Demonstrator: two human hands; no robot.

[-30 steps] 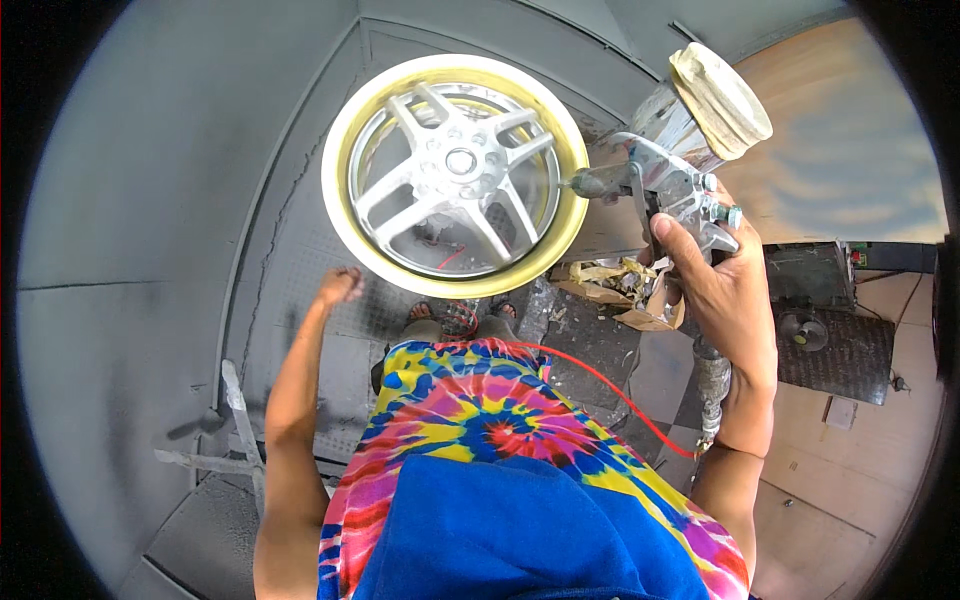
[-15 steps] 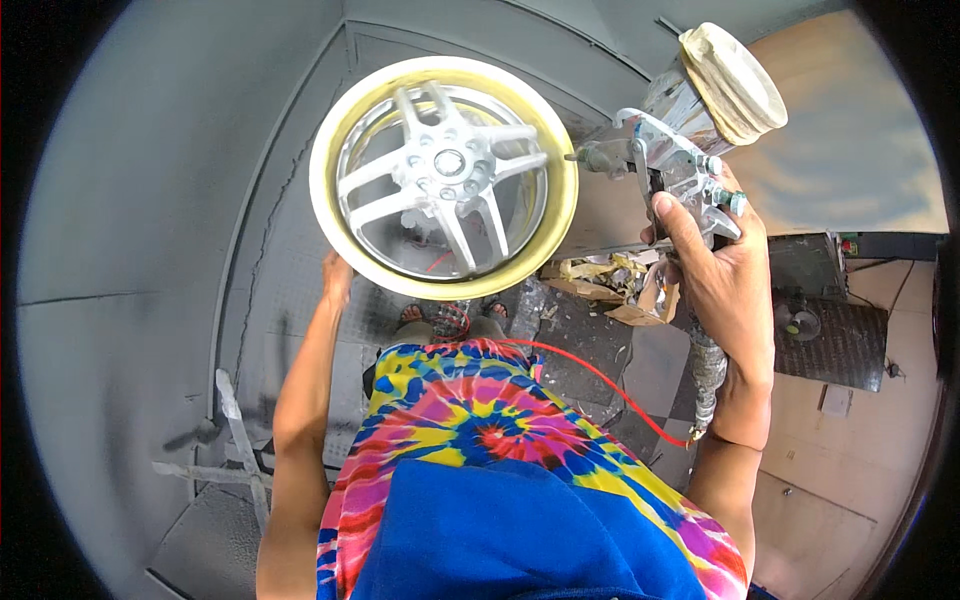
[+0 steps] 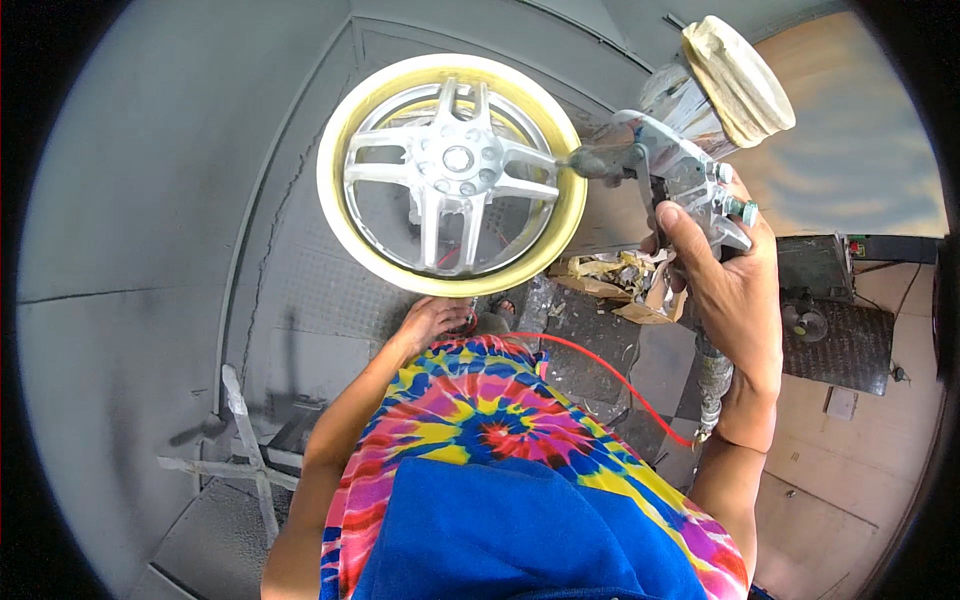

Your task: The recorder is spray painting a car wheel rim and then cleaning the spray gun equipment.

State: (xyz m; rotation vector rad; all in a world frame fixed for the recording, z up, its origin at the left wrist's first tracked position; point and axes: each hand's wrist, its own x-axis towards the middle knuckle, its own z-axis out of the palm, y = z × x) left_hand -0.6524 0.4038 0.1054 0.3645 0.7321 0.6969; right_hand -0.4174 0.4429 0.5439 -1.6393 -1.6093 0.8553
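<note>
A silver multi-spoke wheel [image 3: 458, 158] with a pale yellow rim faces up in the upper middle. My right hand [image 3: 715, 280] is wrapped round a metal spray gun [image 3: 680, 170], whose cream-topped cup [image 3: 735, 80] tilts to the upper right and whose nozzle points at the wheel's right side. A red hose [image 3: 620, 375] runs beneath the gun toward my body. Just below the wheel's lower edge, my left hand [image 3: 435, 322] has its fingers curled; what they hold is partly hidden and I cannot make it out.
Grey walls [image 3: 130, 200] enclose the left and back. A cardboard box of scraps [image 3: 640, 300] lies on the floor right of my feet. A pale stand [image 3: 250, 455] is at lower left, a tan board [image 3: 850, 170] upper right, a small fan [image 3: 805, 320] beside a dark panel on the right.
My left hand has moved rightward and down beneath the wheel. The wheel's spokes sit at a different angle, and the spray gun has shifted slightly up and to the right.
</note>
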